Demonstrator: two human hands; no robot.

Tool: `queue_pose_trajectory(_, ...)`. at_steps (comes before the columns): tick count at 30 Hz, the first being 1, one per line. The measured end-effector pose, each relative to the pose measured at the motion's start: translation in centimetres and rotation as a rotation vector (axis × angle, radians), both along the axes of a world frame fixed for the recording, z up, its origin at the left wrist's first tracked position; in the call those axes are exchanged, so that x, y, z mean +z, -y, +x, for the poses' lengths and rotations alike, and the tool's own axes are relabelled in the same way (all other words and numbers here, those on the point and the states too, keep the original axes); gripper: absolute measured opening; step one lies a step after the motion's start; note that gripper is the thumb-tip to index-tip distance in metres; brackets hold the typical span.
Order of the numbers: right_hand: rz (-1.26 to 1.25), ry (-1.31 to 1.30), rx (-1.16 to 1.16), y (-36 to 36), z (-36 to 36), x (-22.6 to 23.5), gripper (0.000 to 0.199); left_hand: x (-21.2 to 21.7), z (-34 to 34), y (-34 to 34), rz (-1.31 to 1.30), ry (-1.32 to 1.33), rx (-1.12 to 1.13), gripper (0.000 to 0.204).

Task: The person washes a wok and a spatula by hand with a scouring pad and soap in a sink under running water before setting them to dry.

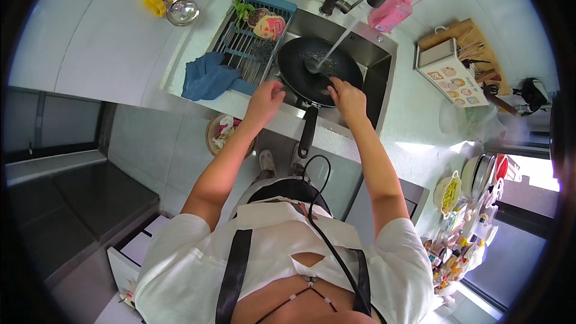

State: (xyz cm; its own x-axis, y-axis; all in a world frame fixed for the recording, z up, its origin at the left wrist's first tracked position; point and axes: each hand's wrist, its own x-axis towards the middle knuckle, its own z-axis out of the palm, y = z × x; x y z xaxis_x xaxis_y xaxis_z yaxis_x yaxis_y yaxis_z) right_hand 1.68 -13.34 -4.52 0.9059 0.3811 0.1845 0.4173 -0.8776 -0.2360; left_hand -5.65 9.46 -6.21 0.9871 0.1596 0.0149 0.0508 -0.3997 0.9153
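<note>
Two bare hands work at a round black metal wok (312, 75) in the steel sink (375, 75), upper centre of the frame. Left hand (264, 99) curls loosely beside its rim; right hand (348, 99) reaches inside, grip unclear, under running water (342, 42).

The black pan (318, 72) is looking matt and dark, wet under running water; the sink (384, 78) is gleaming as brushed metal; the blue cloth (207, 77) is lying soft and crumpled; the counter (414, 120) is showing smooth, pale and glossy.
</note>
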Motion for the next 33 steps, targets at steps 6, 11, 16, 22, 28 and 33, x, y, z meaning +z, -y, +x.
queue_pose_trajectory(6, 0.168, 0.030, -0.245, -2.5, 5.9, 3.0, 0.029, -0.3, 0.6, -0.5, 0.010, -0.015, 0.018, 0.021)
queue_pose_trajectory(11, 0.096, 0.058, -0.006, -4.5, 4.1, 0.4, 0.024, -1.3, 0.1, -1.1, 0.011, -0.043, 0.077, 0.021)
queue_pose_trajectory(16, 0.075, -0.191, 0.149, -6.7, 2.9, -0.3, 0.018, -1.6, -0.3, -1.8, 0.075, -0.052, 0.144, 0.019)
queue_pose_trajectory(22, -0.061, -0.353, 0.415, -7.7, 3.6, -0.3, 0.022, -1.5, -1.9, -2.4, 0.091, -0.085, 0.243, 0.019)
queue_pose_trajectory(28, 0.174, -0.192, 0.436, -11.6, 7.9, -0.8, 0.011, -0.9, -5.0, -2.8, 0.029, -0.100, 0.366, 0.019)
queue_pose_trajectory(33, -0.043, 0.115, 0.539, -17.0, 12.9, -6.4, 0.017, -0.2, -7.1, -2.4, -0.032, -0.130, 0.402, 0.021)
